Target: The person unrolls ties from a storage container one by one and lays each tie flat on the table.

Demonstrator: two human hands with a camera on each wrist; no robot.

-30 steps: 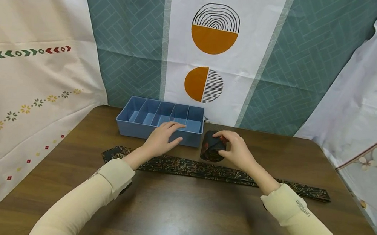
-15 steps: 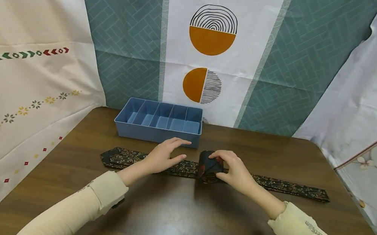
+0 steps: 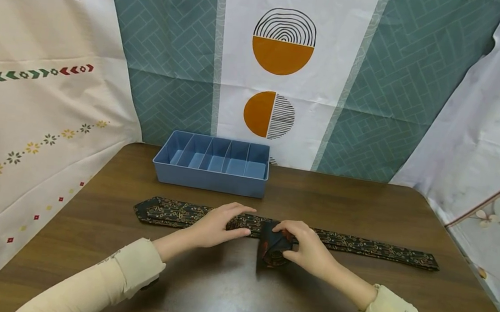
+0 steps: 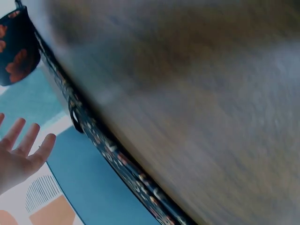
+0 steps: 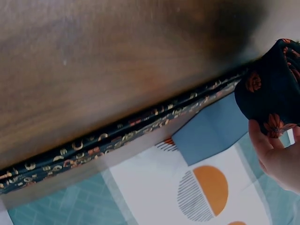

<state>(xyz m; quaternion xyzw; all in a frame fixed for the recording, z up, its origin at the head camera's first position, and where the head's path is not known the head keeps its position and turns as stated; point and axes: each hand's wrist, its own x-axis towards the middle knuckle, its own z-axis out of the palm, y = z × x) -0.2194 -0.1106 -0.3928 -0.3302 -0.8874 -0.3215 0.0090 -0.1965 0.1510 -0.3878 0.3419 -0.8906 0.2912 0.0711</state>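
Observation:
My right hand (image 3: pixel 310 251) grips a rolled-up necktie (image 3: pixel 272 242), dark navy with red-orange flowers, between thumb and fingers. The coil's spiral end faces me in the head view, and its flowers show well in the right wrist view (image 5: pixel 263 91). To the left, my left hand (image 3: pixel 216 227) hovers with fingers extended and thumb apart, holding nothing, its fingertips a short way from the roll. A second necktie (image 3: pixel 359 246), dark with a gold pattern, lies folded lengthwise across the table behind both hands; the left hand and the roll cover parts of it.
A blue box (image 3: pixel 209 179) with several compartments stands behind the flat necktie, left of centre. The brown wooden table (image 3: pixel 236 300) reaches back to patterned curtains (image 3: pixel 276 118), with light cloths along both sides.
My right hand has brought the rolled necktie from beside the box toward me, over and past the flat necktie. My left hand has also come nearer to me, still holding nothing.

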